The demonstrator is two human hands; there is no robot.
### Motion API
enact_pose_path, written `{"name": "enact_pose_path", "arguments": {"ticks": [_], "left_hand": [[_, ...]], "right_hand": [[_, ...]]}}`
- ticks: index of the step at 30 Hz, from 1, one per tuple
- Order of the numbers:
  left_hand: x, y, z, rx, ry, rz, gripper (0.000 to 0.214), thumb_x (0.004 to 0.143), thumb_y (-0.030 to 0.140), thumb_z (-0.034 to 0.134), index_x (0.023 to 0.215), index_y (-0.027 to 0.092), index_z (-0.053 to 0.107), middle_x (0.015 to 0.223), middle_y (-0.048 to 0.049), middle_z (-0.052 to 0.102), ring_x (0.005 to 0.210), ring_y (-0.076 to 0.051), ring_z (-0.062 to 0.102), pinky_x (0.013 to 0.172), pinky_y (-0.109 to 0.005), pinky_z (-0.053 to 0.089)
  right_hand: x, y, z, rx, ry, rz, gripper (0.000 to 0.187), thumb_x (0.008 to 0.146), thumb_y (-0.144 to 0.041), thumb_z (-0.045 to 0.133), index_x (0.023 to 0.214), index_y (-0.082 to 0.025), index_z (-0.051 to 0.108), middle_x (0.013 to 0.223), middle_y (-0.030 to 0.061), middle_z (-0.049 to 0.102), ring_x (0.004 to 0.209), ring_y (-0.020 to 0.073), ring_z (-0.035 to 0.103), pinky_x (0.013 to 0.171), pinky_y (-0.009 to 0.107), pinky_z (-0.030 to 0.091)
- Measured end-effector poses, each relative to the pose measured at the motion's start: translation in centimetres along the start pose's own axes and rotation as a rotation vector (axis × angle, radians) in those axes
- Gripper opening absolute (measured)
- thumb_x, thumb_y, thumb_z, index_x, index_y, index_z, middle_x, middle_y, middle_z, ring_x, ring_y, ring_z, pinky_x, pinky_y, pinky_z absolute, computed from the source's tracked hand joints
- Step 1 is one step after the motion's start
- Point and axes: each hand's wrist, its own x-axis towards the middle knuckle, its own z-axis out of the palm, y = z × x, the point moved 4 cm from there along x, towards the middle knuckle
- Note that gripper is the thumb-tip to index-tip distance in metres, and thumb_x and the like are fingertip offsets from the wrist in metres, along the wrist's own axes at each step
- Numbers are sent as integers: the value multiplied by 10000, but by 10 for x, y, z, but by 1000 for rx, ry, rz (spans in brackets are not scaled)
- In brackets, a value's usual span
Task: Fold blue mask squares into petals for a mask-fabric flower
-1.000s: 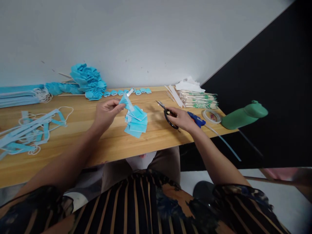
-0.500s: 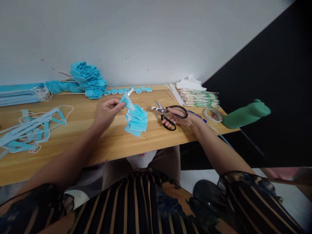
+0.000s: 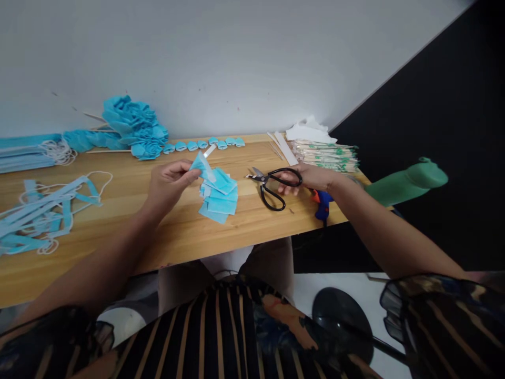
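Observation:
My left hand point(image 3: 171, 179) pinches a folded piece of light blue mask fabric point(image 3: 202, 166) between thumb and fingertips, with a thin white strip point(image 3: 210, 151) just beyond it. Under and beside it, a loose stack of cut blue fabric pieces point(image 3: 220, 196) lies on the table. Black-handled scissors point(image 3: 272, 188) rest on the wood with blades and handles apart. My right hand point(image 3: 305, 179) is at their upper handle loop, its fingers loosened and partly hidden behind the loop. A blue and orange glue gun point(image 3: 322, 204) lies beneath my right wrist.
Rolled blue pieces point(image 3: 192, 146) line the wall side, left of white strips point(image 3: 286, 149) and wrapped stick bundles point(image 3: 325, 155). Blue fabric flowers point(image 3: 136, 126), stacked masks point(image 3: 27, 150) and mask scraps point(image 3: 47, 213) lie left. A green bottle point(image 3: 408, 181) lies at the right edge.
My right hand has let go of the scissors and shifted right, leaving them on the table. The glue gun now shows below my wrist. My left hand still holds the fabric piece.

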Motion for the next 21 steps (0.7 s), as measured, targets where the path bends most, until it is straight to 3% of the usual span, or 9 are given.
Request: {"name": "enact_pose_path", "arguments": {"ticks": [7, 13, 18, 21], "left_hand": [[-2, 5, 2, -44, 4, 23, 259, 745, 331, 848, 602, 199, 677, 630, 3, 659, 610, -122, 585, 589, -246, 476], [-3, 2, 1, -143, 7, -16, 289, 749, 386, 861, 617, 196, 686, 615, 13, 651, 596, -115, 583, 597, -244, 475], [-8, 6, 12, -318, -41, -54, 318, 781, 439, 863, 658, 197, 698, 636, 10, 675, 606, -121, 631, 631, -255, 519], [-11, 9, 18, -382, -54, -89, 288, 771, 415, 879, 688, 191, 718, 682, -1, 708, 630, -128, 657, 645, -262, 531]], "right_hand": [[2, -8, 18, -81, 86, -115, 410, 810, -520, 781, 1075, -207, 786, 946, 84, 802, 794, 211, 740, 617, 289, 608], [5, -31, 37, -320, 137, -336, 386, 814, -459, 751, 1079, -179, 766, 1103, 88, 804, 983, 239, 734, 895, 356, 588], [12, -23, 49, -358, 229, -436, 328, 860, -484, 704, 1019, -196, 714, 1032, 90, 784, 956, 255, 736, 852, 372, 587], [15, -13, 55, -279, 316, -461, 383, 866, -468, 703, 1140, -206, 647, 1077, 93, 753, 948, 241, 732, 831, 373, 592]]}}
